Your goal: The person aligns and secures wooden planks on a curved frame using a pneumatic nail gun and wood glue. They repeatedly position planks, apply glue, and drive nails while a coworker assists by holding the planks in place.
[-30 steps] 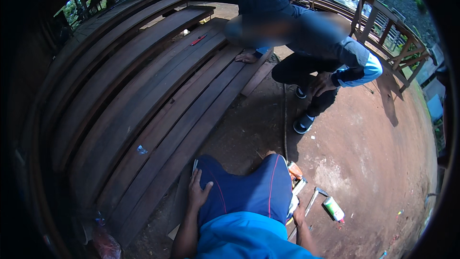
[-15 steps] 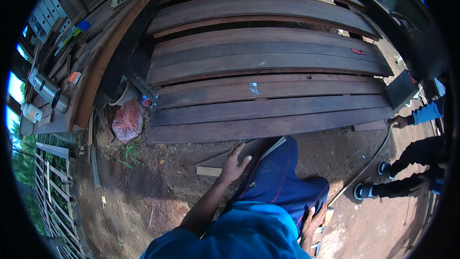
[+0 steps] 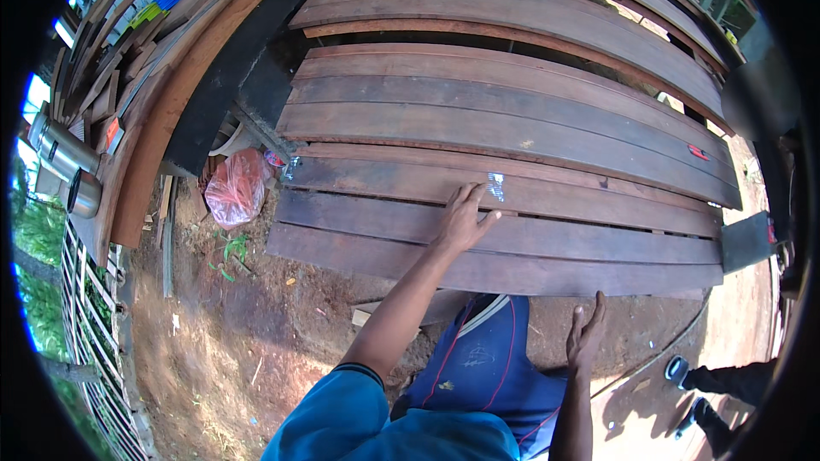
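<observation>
Long dark-brown wooden planks lie side by side in front of me, with narrow gaps between some of them. My left hand reaches over the nearer planks, thumb apart from the fingers and nothing held. Its fingertips are close to a small shiny silvery-blue patch on a plank, too small to make out; touching or just apart, I cannot tell. My right hand is raised beside my right knee, empty, with its fingers stretched toward the front edge of the nearest plank.
At left, a wooden ledge carries steel flasks and wood offcuts. Below it sits a reddish plastic bag. A dark block stands at the planks' right end. Another person's feet are at lower right.
My left hand has moved from above my knee forward onto the planks. My right hand has risen from beside my thigh. The other person's hand at the planks' right end is out of sight.
</observation>
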Demonstrator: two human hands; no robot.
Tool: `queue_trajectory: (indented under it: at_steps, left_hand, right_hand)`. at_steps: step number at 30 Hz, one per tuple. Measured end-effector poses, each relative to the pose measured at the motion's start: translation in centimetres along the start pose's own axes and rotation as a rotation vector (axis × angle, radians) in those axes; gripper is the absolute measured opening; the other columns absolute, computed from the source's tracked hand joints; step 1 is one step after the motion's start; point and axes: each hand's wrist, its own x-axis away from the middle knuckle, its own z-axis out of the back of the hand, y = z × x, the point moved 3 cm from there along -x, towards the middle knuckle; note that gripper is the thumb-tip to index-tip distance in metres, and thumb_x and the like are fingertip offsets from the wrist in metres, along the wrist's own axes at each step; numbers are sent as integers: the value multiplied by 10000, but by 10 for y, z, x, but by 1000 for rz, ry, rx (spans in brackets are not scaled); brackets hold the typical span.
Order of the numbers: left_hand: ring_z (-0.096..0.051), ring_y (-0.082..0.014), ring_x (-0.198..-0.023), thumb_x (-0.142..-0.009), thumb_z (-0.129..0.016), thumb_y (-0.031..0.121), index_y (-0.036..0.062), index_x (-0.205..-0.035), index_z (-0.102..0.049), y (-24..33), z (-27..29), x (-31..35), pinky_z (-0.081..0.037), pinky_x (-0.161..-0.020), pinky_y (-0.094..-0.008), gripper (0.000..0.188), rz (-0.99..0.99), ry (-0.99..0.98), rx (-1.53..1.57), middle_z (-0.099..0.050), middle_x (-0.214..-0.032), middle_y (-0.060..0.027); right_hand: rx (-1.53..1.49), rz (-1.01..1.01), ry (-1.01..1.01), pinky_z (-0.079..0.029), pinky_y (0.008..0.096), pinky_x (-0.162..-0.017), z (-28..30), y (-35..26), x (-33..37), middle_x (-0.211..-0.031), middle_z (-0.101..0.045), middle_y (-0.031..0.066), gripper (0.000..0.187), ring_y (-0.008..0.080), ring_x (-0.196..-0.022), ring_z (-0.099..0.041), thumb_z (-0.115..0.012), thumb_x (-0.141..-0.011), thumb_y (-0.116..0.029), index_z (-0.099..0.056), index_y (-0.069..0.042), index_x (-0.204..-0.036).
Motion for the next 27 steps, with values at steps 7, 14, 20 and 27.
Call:
queue_trajectory:
  at_steps: [7, 14, 20, 27]
  left_hand:
    - [-544, -360, -1266, -1027, -590, 414, 33, -1341, -661, -49, -37, -58, -437, -1088, -498, 499, -104, -11, -332, -618, -1377, -135]
    - [-526, -408, -1242, -1034, -611, 314, -44, -1294, -674, -66, -10, -51, -420, -1089, -537, 446, -42, 144, -383, -595, -1338, -189]
    - [-518, -404, -1216, -1007, -645, 240, -2, -1220, -684, -70, -12, -52, -430, -1074, -527, 325, 56, 159, -392, -590, -1269, -188]
    - [-517, -411, -1206, -998, -650, 235, 0, -1191, -671, -65, -14, -56, -417, -1079, -544, 305, 94, 104, -439, -581, -1257, -191]
  right_hand:
    - [-43, 99, 9, -402, 519, -1142, -55, -8, -133, -1417, -591, 263, 512, 445, -1328, -543, -604, -1045, -309, -553, 31, -1424]
    - [293, 187, -19, -330, 515, -1187, -101, 20, -245, -1507, -543, 147, 495, 344, -1425, -471, -568, -1052, -363, -553, -75, -1453]
    - [360, 211, 13, -268, 575, -1231, -131, 7, -262, -1560, -498, 117, 540, 317, -1484, -411, -528, -1057, -411, -536, -98, -1496]
    - [339, 127, -35, -310, 532, -1203, -124, 1, -259, -1489, -539, 123, 498, 327, -1389, -498, -577, -1030, -386, -580, -97, -1435]
